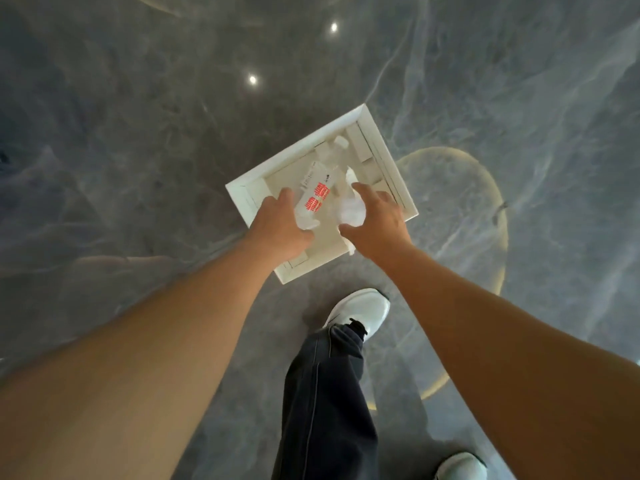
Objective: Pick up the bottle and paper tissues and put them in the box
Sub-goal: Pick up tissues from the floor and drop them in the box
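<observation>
A shallow white box [388, 147] lies open on the grey marble floor, turned at an angle. A clear plastic bottle [320, 183] with a red-and-white label lies over the box, cap end pointing away. My left hand [280, 223] grips its near end. My right hand [377, 220] is closed around crumpled white paper tissues [351, 209], just right of the bottle and above the box's near half. Whether the bottle and tissues touch the box's bottom is hidden.
White dividers split the box into compartments [360, 143]. My leg in dark trousers [322, 393] and a white shoe [363, 310] stand right below the box; a second shoe [460, 467] is at the bottom right. Glossy floor [138, 133] surrounds the box.
</observation>
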